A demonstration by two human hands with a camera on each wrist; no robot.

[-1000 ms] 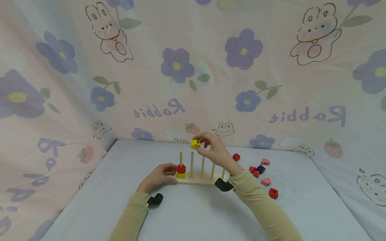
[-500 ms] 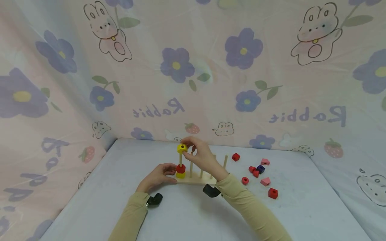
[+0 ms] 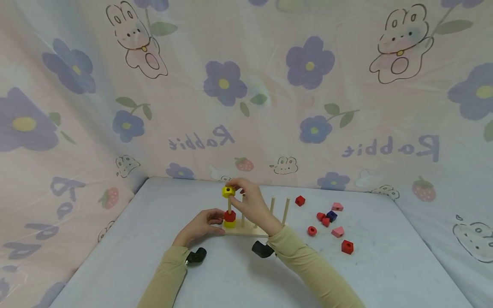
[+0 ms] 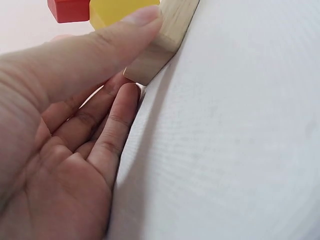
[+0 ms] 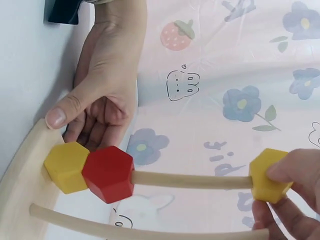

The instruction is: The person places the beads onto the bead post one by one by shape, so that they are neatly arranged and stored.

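My right hand (image 3: 252, 206) pinches a yellow hexagonal bead (image 3: 228, 192) between thumb and fingers, at the top of the leftmost peg (image 5: 190, 179) of a wooden peg stand (image 3: 243, 232). A dark hole shows in the bead's upper face; whether the peg tip is inside it I cannot tell. Lower on that peg, a red hexagonal bead (image 5: 109, 174) sits against another yellow bead (image 5: 67, 167) at the base. My left hand (image 3: 200, 224) holds the stand's left end, thumb (image 4: 142, 22) on the wood and fingers curled at its end.
Several loose beads lie right of the stand: a red one (image 3: 300, 200), a round red one (image 3: 312, 231), a red cube (image 3: 347, 247), a dark blue one (image 3: 331, 216) and pink triangular ones (image 3: 337, 232). A patterned curtain (image 3: 262, 119) closes off the table's back.
My right hand has carried the yellow bead leftward from beside the second peg to the top of the leftmost peg, then slightly down. The left hand has stayed at the stand's end.
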